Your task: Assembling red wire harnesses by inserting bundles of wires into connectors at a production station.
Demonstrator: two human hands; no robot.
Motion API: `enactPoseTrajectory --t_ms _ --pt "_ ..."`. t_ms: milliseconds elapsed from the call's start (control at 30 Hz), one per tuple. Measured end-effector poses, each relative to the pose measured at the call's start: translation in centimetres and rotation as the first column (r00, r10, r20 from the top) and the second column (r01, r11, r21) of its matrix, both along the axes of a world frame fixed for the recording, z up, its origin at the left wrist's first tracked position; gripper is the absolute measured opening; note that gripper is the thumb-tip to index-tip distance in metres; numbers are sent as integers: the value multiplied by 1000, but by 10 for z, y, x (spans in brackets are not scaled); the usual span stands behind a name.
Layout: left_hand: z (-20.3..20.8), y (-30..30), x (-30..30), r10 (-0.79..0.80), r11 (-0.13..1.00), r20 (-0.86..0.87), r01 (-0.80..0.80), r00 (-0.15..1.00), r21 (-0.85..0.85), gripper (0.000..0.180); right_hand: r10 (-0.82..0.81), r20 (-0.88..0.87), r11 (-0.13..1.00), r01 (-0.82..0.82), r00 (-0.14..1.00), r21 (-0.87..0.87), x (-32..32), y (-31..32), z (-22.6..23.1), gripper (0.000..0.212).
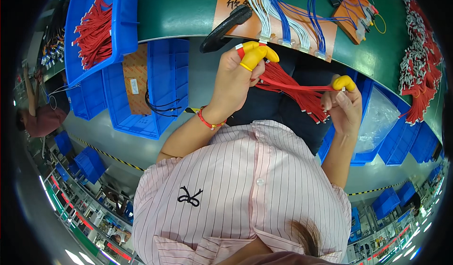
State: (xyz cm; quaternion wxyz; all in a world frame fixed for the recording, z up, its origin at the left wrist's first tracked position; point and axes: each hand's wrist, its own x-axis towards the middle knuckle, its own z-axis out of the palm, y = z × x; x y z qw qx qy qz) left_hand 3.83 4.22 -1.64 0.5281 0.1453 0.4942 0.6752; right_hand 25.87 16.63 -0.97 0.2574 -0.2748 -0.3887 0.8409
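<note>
My left hand [238, 74], with yellow finger cots on its fingertips, is closed at the near edge of the bench. It pinches the end of a red cable [306, 88] just below a white connector at the end of white wires [265, 26]. Whether the two are joined is hidden by the fingers. My right hand [343, 104], also with a yellow finger cot, pinches the other end of that cable, where a small white plug shows. Between the hands the cable runs nearly taut. Below it a bundle of red cables [302, 102] lies across my dark lap.
An orange board [236, 26] carries white and blue wires with clear connectors. A black curved handle [226, 29] lies beside it. Red cables fill a blue bin [125, 15] at left; more red cables [417, 76] hang over the right edge. Blue crates [137, 123] stand under the green bench [179, 10].
</note>
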Motion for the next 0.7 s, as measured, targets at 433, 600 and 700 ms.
enactPoseTrajectory --t_ms 433,600,700 --pt "4 8 1 127 992 52 -128 991 21 25 -179 198 978 153 964 142 -46 -22 -3 18" --pt "3 10 4 137 988 78 -142 988 60 26 -289 195 955 268 937 127 -51 -21 -2 18" --pt "6 8 -4 45 998 140 -51 989 43 26 -320 171 947 310 932 86 -51 -19 -6 18"
